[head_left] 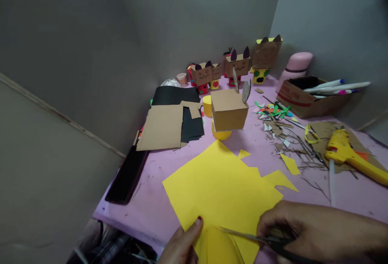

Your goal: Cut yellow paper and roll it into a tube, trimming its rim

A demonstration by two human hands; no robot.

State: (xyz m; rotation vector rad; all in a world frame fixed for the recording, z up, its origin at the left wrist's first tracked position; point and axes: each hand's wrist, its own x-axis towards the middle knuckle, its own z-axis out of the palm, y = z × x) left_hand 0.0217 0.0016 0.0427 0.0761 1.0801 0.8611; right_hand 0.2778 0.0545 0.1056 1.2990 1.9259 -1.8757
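A large yellow paper sheet [221, 183] lies at the front of the pink table, its near part lifted and curled. My left hand [183, 243] grips the sheet's near edge, thumb on top. In my right hand [291, 227] is a pair of scissors [263, 239] with dark handles, the blades pointing left across the curled part of the paper. Just beyond the sheet stands a cardboard box head [229, 110] with two ear pieces, on a yellow cylinder [222, 134]. Yellow offcuts [279, 179] lie to the right of the sheet.
A yellow glue gun [342, 151] and paper scraps [275, 110] lie right. Behind are cardboard animal figures [239, 66], a pink bottle [295, 68] and a box of pens [306, 98]. Cardboard [163, 126], black paper [176, 95] and a dark phone [127, 179] lie left.
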